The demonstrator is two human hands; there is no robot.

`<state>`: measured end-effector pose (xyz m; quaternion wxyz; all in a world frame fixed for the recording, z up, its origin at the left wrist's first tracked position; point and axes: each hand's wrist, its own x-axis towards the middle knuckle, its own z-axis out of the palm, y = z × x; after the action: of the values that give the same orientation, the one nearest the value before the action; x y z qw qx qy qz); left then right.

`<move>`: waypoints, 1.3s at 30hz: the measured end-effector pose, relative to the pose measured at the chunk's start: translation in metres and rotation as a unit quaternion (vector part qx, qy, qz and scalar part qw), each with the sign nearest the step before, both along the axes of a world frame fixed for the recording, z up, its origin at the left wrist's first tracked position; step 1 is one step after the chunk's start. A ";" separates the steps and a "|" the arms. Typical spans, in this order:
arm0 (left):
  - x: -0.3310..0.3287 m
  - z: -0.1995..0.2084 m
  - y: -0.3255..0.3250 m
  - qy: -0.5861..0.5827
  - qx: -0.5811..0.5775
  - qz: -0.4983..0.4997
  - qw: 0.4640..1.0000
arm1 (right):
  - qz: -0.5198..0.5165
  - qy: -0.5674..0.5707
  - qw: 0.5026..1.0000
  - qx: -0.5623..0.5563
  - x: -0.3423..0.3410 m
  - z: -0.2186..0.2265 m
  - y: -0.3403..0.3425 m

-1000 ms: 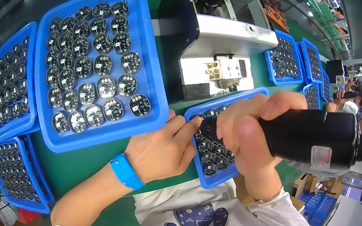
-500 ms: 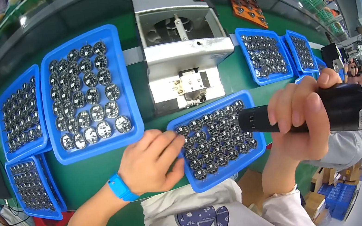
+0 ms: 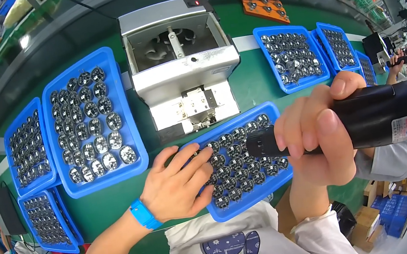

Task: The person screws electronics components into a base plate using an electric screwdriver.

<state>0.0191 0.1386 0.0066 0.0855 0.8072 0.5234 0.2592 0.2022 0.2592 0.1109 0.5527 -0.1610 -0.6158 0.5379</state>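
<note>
My right hand (image 3: 315,134) is wrapped around a black electric screwdriver (image 3: 383,113), its narrower front end pointing left over the near blue tray (image 3: 249,203). Rows of small round parts (image 3: 242,175), black and shiny metal, fill that tray. The screwdriver's nose hides some of them, and its tip cannot be made out. My left hand (image 3: 177,187), with a blue strap (image 3: 144,214) on its wrist, is open at the tray's left side. Its fingers reach over the rim to the leftmost parts. Whether the fingertips touch a part I cannot tell.
A silver screw feeder (image 3: 185,72) stands behind the near tray. More blue trays of round parts lie left (image 3: 140,160) and right (image 3: 307,84). An orange rack (image 3: 262,2) sits at the back. Another person's sleeve (image 3: 395,159) shows at the right.
The view has shifted, so the screw feeder sits further left. My left hand has slid a little further over the tray's left rim, fingers more spread. The screwdriver stays in my right hand.
</note>
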 end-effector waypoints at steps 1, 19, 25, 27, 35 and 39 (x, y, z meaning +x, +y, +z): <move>0.001 -0.001 0.001 0.002 0.008 -0.002 1.000 | -0.002 0.001 1.000 0.000 -0.001 0.001 0.000; -0.007 -0.008 0.010 -0.034 0.065 -0.015 0.997 | -0.047 -0.091 0.982 0.156 -0.055 0.011 0.019; -0.005 -0.009 0.011 -0.059 0.050 -0.018 0.997 | -0.052 -0.086 0.987 0.123 -0.064 0.005 0.013; -0.006 -0.010 0.011 -0.064 0.043 -0.018 0.997 | -0.053 -0.085 0.989 0.111 -0.065 0.002 0.011; -0.008 -0.011 0.010 -0.068 0.051 -0.023 0.996 | -0.057 -0.085 0.992 0.079 -0.033 -0.014 -0.007; -0.008 -0.012 0.009 -0.066 0.038 -0.027 0.997 | -0.052 -0.127 0.984 0.112 -0.026 -0.035 -0.006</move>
<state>0.0107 0.1480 -0.0049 0.0964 0.8049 0.4843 0.3291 0.1762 0.2532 0.0762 0.5113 -0.1972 -0.7282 0.4117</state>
